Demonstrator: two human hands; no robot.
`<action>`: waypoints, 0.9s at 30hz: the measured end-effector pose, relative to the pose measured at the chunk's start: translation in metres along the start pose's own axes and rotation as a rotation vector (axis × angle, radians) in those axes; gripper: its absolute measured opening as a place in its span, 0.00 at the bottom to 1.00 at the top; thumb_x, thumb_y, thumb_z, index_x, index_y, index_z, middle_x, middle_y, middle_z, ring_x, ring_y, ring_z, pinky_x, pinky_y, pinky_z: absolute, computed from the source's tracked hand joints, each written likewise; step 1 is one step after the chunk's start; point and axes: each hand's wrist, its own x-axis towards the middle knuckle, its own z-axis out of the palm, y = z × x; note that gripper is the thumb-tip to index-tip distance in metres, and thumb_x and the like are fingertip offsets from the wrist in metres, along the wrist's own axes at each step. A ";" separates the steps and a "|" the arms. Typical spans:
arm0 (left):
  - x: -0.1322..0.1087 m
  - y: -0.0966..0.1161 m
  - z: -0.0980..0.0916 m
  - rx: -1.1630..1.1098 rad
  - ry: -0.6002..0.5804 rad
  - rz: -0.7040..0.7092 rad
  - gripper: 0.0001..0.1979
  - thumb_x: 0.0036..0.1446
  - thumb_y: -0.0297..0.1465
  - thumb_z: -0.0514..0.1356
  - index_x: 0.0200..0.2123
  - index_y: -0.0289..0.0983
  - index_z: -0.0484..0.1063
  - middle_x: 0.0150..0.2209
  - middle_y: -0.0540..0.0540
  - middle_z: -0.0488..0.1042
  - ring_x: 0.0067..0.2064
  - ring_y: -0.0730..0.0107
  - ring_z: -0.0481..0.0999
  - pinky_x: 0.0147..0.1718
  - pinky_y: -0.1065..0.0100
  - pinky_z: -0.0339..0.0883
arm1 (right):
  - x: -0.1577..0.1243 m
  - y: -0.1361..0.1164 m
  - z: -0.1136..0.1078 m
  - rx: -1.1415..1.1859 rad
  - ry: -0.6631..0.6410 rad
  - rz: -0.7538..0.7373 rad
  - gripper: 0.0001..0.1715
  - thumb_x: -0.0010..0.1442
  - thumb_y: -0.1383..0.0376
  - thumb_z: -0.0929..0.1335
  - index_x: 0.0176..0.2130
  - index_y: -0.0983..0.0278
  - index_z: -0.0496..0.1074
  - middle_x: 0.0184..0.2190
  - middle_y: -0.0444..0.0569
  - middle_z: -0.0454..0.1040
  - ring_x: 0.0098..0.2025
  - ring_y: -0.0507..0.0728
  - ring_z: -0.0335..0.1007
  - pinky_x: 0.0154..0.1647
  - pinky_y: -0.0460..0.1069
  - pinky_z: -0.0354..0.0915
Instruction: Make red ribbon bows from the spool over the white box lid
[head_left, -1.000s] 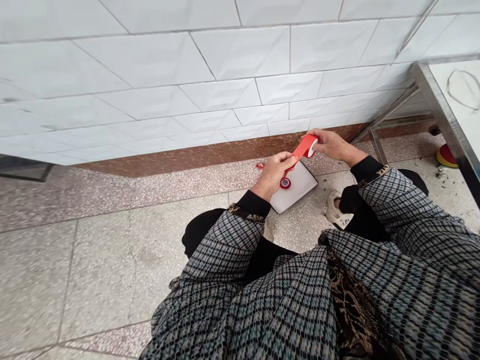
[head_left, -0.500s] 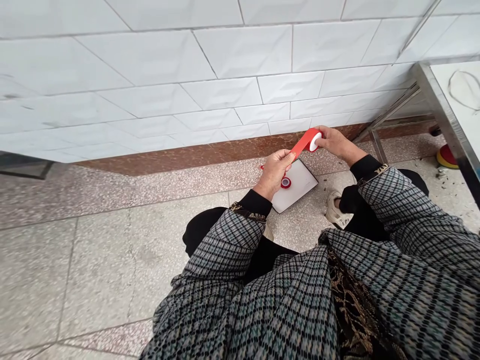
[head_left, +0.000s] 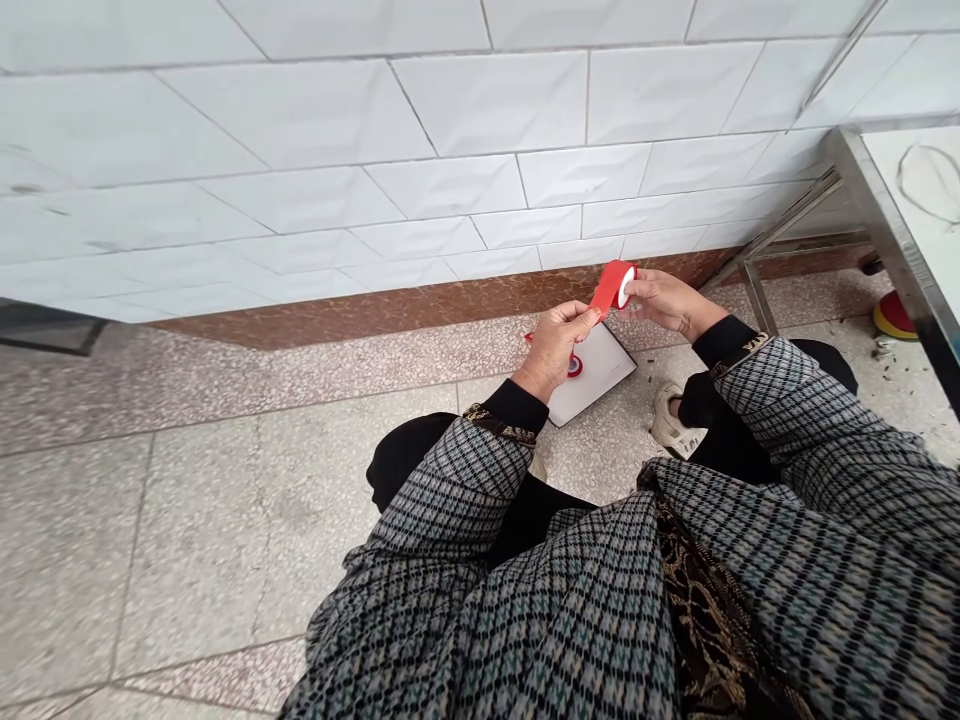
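Near the white board (head_left: pixel 600 370), the right hand's (head_left: pixel 664 300) fingers grasp the red ribbon roll (head_left: pixel 615 278); those of the left hand (head_left: pixel 559 345) pinch its loose strip. On the board lies a small red ring (head_left: pixel 576 367); right of it, a shoe (head_left: pixel 675 422).

Bright, soft light is spread evenly over the white wall tiles (head_left: pixel 487 105), and a pale sheen is picked up along the left edge of the metal-framed table (head_left: pixel 885 220). Toward the far left corner of the floor (head_left: pixel 210 540), the speckle is dimmed, smeared and visibly stretched, while the red tape (head_left: pixel 611 285) is rendered fairly sharp.
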 end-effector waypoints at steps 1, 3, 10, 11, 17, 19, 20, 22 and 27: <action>0.000 -0.001 0.001 -0.010 -0.005 -0.003 0.21 0.55 0.40 0.77 0.24 0.38 0.71 0.20 0.56 0.60 0.24 0.79 0.55 0.26 0.70 0.48 | 0.000 0.001 0.001 0.004 -0.006 -0.003 0.20 0.48 0.64 0.77 0.43 0.61 0.78 0.40 0.48 0.83 0.46 0.61 0.75 0.52 0.58 0.70; -0.001 -0.002 0.002 -0.028 -0.009 -0.023 0.21 0.53 0.42 0.78 0.25 0.37 0.73 0.20 0.56 0.61 0.24 0.79 0.55 0.25 0.70 0.47 | 0.000 0.001 0.002 -0.004 -0.008 -0.026 0.20 0.48 0.64 0.77 0.43 0.61 0.78 0.41 0.49 0.84 0.47 0.61 0.75 0.54 0.58 0.70; -0.002 -0.002 0.007 -0.020 0.040 -0.099 0.19 0.54 0.43 0.77 0.29 0.38 0.74 0.22 0.56 0.63 0.23 0.80 0.53 0.24 0.70 0.46 | -0.001 0.002 0.005 0.033 -0.018 -0.074 0.19 0.49 0.62 0.77 0.43 0.59 0.77 0.45 0.49 0.86 0.48 0.61 0.77 0.55 0.56 0.72; -0.002 -0.002 0.008 -0.001 0.054 -0.103 0.18 0.55 0.42 0.76 0.29 0.38 0.73 0.22 0.56 0.62 0.23 0.80 0.53 0.24 0.71 0.47 | -0.002 0.003 0.007 0.047 -0.035 -0.065 0.19 0.50 0.62 0.77 0.43 0.59 0.76 0.46 0.50 0.86 0.49 0.60 0.77 0.54 0.57 0.73; -0.003 -0.006 0.010 0.115 0.123 -0.045 0.14 0.59 0.40 0.73 0.31 0.39 0.74 0.22 0.57 0.61 0.24 0.77 0.55 0.24 0.71 0.50 | -0.008 0.004 0.016 0.103 -0.106 -0.023 0.17 0.54 0.60 0.78 0.44 0.59 0.77 0.53 0.55 0.87 0.54 0.63 0.80 0.56 0.61 0.77; -0.003 -0.007 0.011 0.125 0.121 -0.041 0.13 0.60 0.39 0.72 0.32 0.39 0.74 0.22 0.57 0.62 0.24 0.77 0.57 0.24 0.71 0.52 | -0.010 0.003 0.018 0.131 -0.122 -0.009 0.16 0.55 0.60 0.78 0.44 0.60 0.78 0.55 0.57 0.87 0.55 0.64 0.81 0.56 0.61 0.77; -0.003 -0.008 0.011 0.126 0.114 -0.042 0.13 0.61 0.38 0.71 0.32 0.39 0.74 0.21 0.57 0.63 0.24 0.77 0.57 0.24 0.71 0.53 | -0.011 0.003 0.019 0.145 -0.132 -0.006 0.16 0.56 0.60 0.78 0.44 0.60 0.79 0.55 0.58 0.87 0.56 0.65 0.81 0.56 0.61 0.78; -0.003 -0.008 0.011 0.123 0.096 -0.045 0.13 0.62 0.38 0.71 0.31 0.39 0.73 0.22 0.56 0.65 0.24 0.77 0.59 0.24 0.71 0.55 | -0.011 0.003 0.019 0.168 -0.156 -0.003 0.16 0.56 0.61 0.78 0.44 0.60 0.79 0.55 0.58 0.87 0.56 0.65 0.81 0.55 0.61 0.79; -0.002 -0.010 0.011 0.088 0.109 -0.025 0.09 0.62 0.35 0.70 0.37 0.39 0.74 0.27 0.54 0.71 0.24 0.78 0.62 0.26 0.71 0.58 | -0.011 0.006 0.020 0.193 -0.185 0.043 0.13 0.56 0.62 0.77 0.42 0.61 0.79 0.50 0.56 0.88 0.56 0.65 0.81 0.56 0.63 0.80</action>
